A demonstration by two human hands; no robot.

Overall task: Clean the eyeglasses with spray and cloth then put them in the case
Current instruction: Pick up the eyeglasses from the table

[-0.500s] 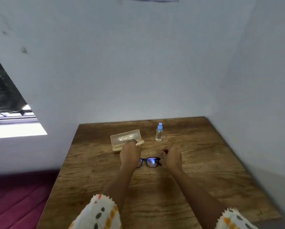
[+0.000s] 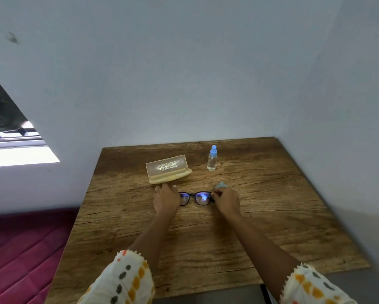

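1. On a wooden table [image 2: 272,216] set into a pale corner, we hold the eyeglasses [image 2: 195,198] by both ends, lenses facing the camera and catching a blue glare, just short of the open case [image 2: 167,170].
2. Our left hand [image 2: 165,199] wraps the frame's left end; the fingers are hidden behind the knuckles, so we judge it closed on the frame but cannot see the contact itself.
3. Our right hand [image 2: 227,199] pinches the other end, thumb and fingertips at the hinge corner. A small grey-green cloth [image 2: 221,184] peeks out just beyond its knuckles; we cannot tell whether the hand holds it or it lies on the table.
4. The spray bottle [image 2: 212,159] stands upright near the back edge, well apart from both hands, right of the case.
5. We judge the glasses light and fairly stiff at the front, weak at the hinges, with lenses that smear and scratch easily. The rims and temple corners are where to take hold, never the glass.
6. Half a second ago the left hand sat against the case's front edge; now it is clear of the case and down at the frame. The right hand has closed in on the frame's end, and the cloth has come into sight.
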